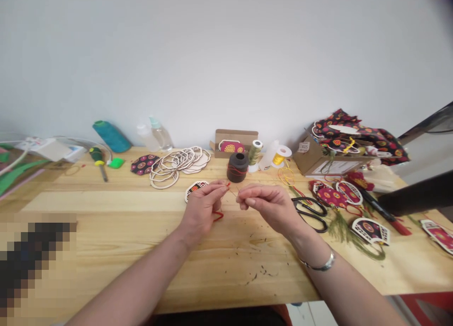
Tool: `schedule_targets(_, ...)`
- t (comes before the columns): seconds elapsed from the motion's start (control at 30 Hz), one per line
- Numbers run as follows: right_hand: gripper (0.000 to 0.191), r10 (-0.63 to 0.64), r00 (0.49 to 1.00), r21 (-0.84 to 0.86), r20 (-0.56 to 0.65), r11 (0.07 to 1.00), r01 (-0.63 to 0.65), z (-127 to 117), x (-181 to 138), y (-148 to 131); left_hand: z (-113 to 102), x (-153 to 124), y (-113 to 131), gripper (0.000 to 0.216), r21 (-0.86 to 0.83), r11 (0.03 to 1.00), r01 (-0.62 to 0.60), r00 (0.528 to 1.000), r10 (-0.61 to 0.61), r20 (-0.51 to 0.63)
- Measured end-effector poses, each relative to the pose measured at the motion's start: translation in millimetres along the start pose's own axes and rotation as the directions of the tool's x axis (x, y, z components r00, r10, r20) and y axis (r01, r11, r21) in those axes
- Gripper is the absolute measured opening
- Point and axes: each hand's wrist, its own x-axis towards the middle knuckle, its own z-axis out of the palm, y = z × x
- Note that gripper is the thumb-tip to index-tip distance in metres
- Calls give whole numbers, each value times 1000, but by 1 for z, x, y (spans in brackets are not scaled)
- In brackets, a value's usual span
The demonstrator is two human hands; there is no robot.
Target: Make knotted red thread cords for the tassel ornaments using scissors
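Observation:
My left hand (202,208) is closed in a pinch on a red cord (218,216), a loop of which hangs below the fingers. Opposite it, my right hand (274,205) pinches a fine thread (232,192) that spans the small gap between both sets of fingertips. Where the thread meets the cord is too small to make out. Just behind the left hand lies a wooden-framed fabric ornament (193,190), partly hidden by it. A dark spool (237,168) wound with red thread stands beyond the hands.
Black-handled scissors (311,213) lie beside my right wrist. Finished ornaments (370,230) with tassels spread to the right, before a cardboard box (311,158) of fabric. Wooden frames (163,179), a screwdriver (97,158) and a teal thread cone (111,136) are at left.

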Motion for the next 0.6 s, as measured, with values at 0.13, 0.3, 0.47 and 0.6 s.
schedule_targets(0.13, 13, 105, 973, 24, -204, 994, -102, 3, 7, 8, 2, -1, 0, 27, -38, 999, 39, 999, -38, 17)
schedule_targets(0.3, 32, 167, 950, 76, -262, 985, -153, 8, 10, 7, 2, -2, -1, 28, -48, 996, 80, 995, -77, 59)
schedule_targets(0.47, 19, 190, 940, -2, -283, 980, -199, 8, 9, 7, 2, -2, -1, 26, -25, 998, 55, 996, -53, 69)
schedule_targets(0.6, 19, 223, 934, -67, -279, 966, -251, 7, 9, 6, 2, -2, -3, 20, 16, 1000, -3, 999, 2, 50)
